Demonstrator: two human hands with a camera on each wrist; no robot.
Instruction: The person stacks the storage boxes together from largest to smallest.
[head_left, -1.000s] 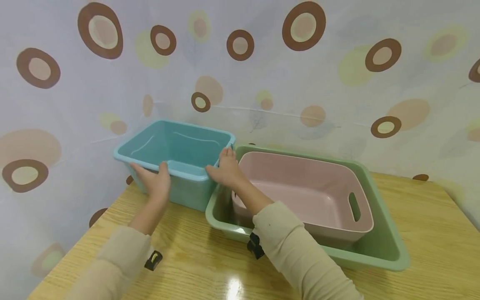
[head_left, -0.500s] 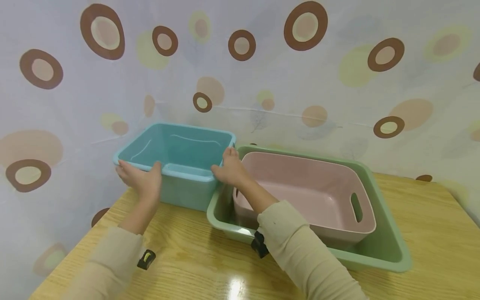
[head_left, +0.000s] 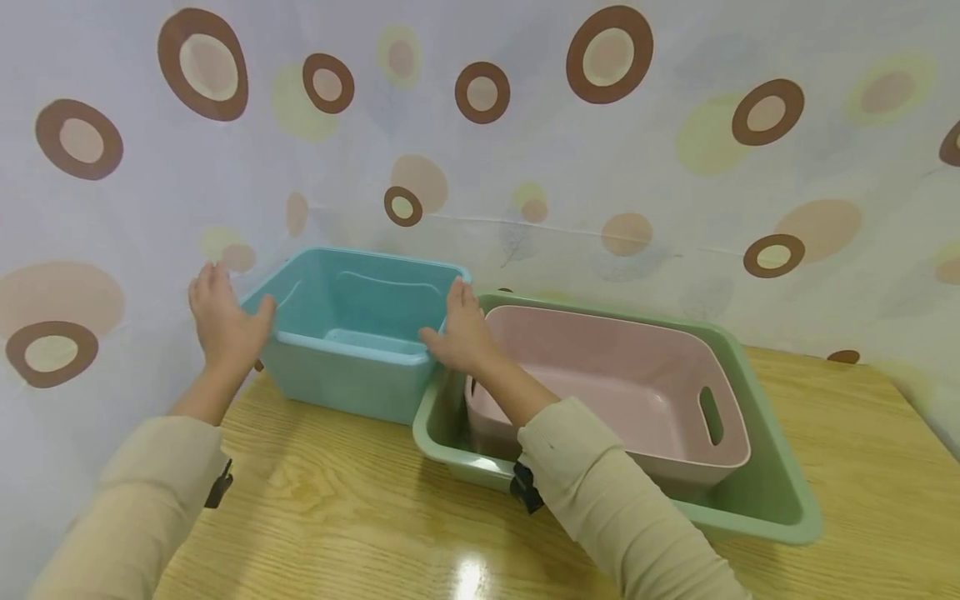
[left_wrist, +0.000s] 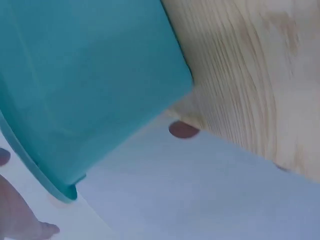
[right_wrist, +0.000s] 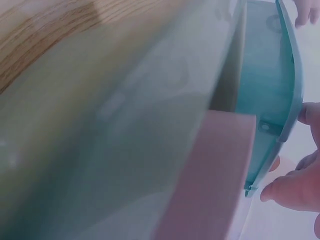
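Note:
A blue plastic bin [head_left: 352, 379] stands at the left of the table, its front wall and inside showing in the head view. At its left end my left hand [head_left: 228, 321] is raised with fingers spread, holding nothing; in the left wrist view, part of this hand [left_wrist: 17, 215] shows apart from the bin's rim [left_wrist: 37, 167]. My right hand [head_left: 465, 333] rests at the bin's right rim, fingers extended and thumb over the edge. The right wrist view shows its thumb and fingers [right_wrist: 295, 190] right at the blue rim [right_wrist: 295, 95].
A green basin [head_left: 780, 492] sits right of the blue bin, its left end against it. Inside the basin lies a pink bin [head_left: 600, 350] with handle holes, under my right forearm. A patterned cloth [head_left: 600, 167] hangs behind and left of the wooden table [head_left: 337, 508].
My left hand has let go of the front rim and moved left and up to the bin's left end. The right hand stays at the right rim, and the bin has hardly moved.

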